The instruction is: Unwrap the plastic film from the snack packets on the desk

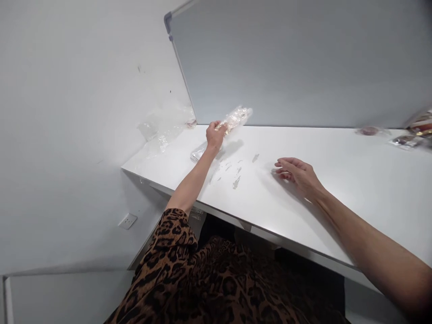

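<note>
My left hand [216,135] is closed around one end of a crinkled clear plastic bag [238,118], held above the back of the white table [263,202]. Something pale or gold shows inside the bag, too blurred to name. Beneath my left wrist lies a flat stack of clear plastic packaging [199,152], partly covered by the arm. My right hand [299,174] hovers just over the tabletop with loosely curled, parted fingers and nothing in them. Grey worn patches [236,182] mark the table between both hands.
Loose clear plastic film [158,137] lies at the table's left end by the wall. A whiteboard [286,63] leans behind the table. Toward the back right are a small reddish packet [368,131] and shiny wrapped packets [421,126]. A wall socket [128,221] is lower left.
</note>
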Tool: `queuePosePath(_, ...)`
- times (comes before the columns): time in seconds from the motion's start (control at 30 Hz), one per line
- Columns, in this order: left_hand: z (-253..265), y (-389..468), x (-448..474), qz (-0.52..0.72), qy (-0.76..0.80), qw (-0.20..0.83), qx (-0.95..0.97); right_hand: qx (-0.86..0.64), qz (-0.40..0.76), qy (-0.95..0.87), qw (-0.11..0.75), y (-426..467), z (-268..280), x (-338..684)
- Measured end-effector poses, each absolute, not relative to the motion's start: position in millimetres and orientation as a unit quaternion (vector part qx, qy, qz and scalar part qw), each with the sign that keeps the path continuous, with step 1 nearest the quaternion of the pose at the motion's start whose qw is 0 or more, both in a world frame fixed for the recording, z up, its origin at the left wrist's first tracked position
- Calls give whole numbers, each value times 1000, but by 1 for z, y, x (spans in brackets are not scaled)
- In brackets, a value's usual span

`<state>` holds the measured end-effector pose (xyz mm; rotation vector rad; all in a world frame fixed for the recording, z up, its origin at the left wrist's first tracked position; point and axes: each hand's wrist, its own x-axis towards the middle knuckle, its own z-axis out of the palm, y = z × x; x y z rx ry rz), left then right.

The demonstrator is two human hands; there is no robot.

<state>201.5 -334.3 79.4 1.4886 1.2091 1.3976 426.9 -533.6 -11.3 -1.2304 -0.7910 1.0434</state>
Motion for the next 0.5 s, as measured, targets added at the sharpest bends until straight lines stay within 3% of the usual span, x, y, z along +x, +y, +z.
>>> queuePosePath(0.27,39,-441,295,493,326,607,531,-450,497,-236,704,-528,2,427)
queuePosePath(0.5,22,-462,314,390,317,782,370,-463,408,-249,746,-527,5,438)
